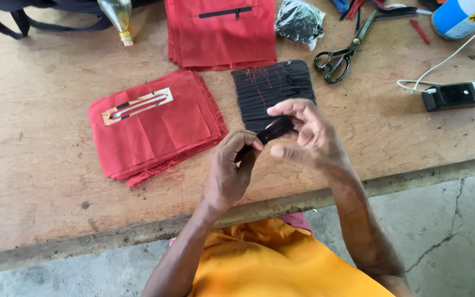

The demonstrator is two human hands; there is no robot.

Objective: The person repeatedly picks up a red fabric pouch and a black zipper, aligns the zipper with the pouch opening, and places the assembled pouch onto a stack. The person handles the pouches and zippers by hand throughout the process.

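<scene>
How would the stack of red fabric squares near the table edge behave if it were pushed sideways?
The stack of red fabric squares would probably shear apart, since its frayed layers are already fanned unevenly. It looks soft and floppy, so it should bunch up. The card template lying loose on top may slide off.

Worn wooden table [39, 181], cracked concrete floor [446, 231]
</scene>
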